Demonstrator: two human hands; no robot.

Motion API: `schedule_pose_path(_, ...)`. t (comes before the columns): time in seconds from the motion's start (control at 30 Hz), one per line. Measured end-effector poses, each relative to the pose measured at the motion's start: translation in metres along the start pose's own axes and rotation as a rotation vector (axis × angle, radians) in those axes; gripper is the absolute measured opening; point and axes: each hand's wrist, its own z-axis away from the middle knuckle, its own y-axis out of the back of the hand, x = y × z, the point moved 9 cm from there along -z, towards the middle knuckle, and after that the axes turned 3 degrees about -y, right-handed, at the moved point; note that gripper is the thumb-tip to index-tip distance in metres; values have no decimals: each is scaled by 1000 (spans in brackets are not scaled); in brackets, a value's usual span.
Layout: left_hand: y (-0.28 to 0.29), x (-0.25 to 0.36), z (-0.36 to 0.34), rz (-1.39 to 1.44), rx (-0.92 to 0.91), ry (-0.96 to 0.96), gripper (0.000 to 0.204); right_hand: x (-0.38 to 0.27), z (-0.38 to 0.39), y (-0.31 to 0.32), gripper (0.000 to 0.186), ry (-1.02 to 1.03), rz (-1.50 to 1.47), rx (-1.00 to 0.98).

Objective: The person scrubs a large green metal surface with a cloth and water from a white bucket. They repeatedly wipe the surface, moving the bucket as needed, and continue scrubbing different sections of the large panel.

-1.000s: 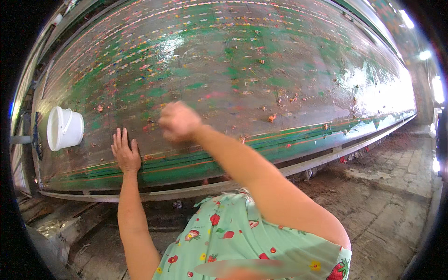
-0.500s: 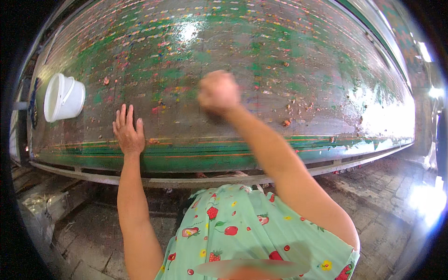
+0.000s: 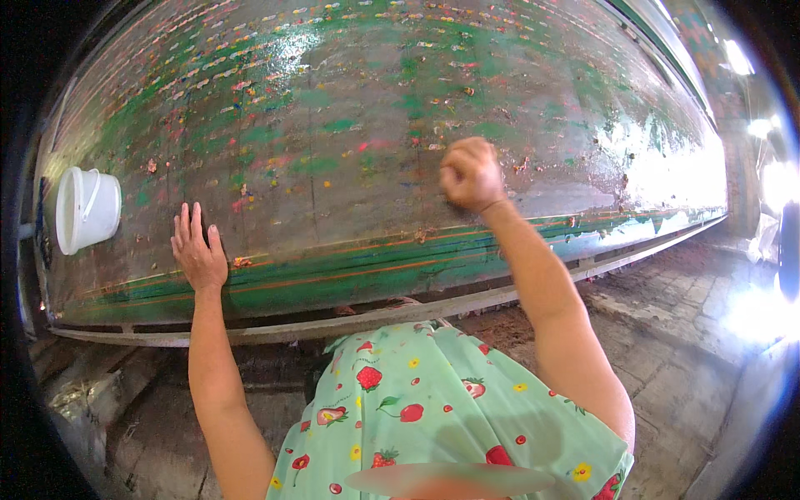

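A large upturned boat hull [image 3: 375,125] fills the upper two thirds of the frame, its planked surface wet, dark grey-brown and mottled with patches and flecks of green, red and yellow paint; strong glare lies on it at the upper centre and along the right side. A green band with thin orange lines [image 3: 350,271] runs along the hull's lower edge across the middle of the frame, and below it a pale rail [image 3: 467,302] follows the same curve. The left hand [image 3: 198,250], at centre left, lies flat and open against the hull, fingers together and pointing up, palm pressed just above the green band. The right hand [image 3: 471,173], right of centre, is closed into a fist with the knuckles against the hull; what it grips inside the fist cannot be told. A thin band circles the right wrist. A white plastic bucket [image 3: 86,208] with a wire handle sits on its side at the left edge of the frame, well apart from the left hand. At the bottom centre shows the person's light green garment [image 3: 433,417] printed with strawberries. Paved ground [image 3: 667,350], damp and dirty, occupies the lower right.
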Motion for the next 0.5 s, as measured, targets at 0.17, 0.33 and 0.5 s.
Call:
schedule_pose_path(0.17,2,2,0,-1,16,-8,60,19,-34,4,13,-128,110,195)
schedule_pose_path(0.33,-1,-4,3,0,37,-20,61,-221,-71,-175,35,151,-246,-183)
schedule_pose_path(0.5,-7,-11,-3,17,32,-49,61,-389,-35,-233,37,460,-383,-491)
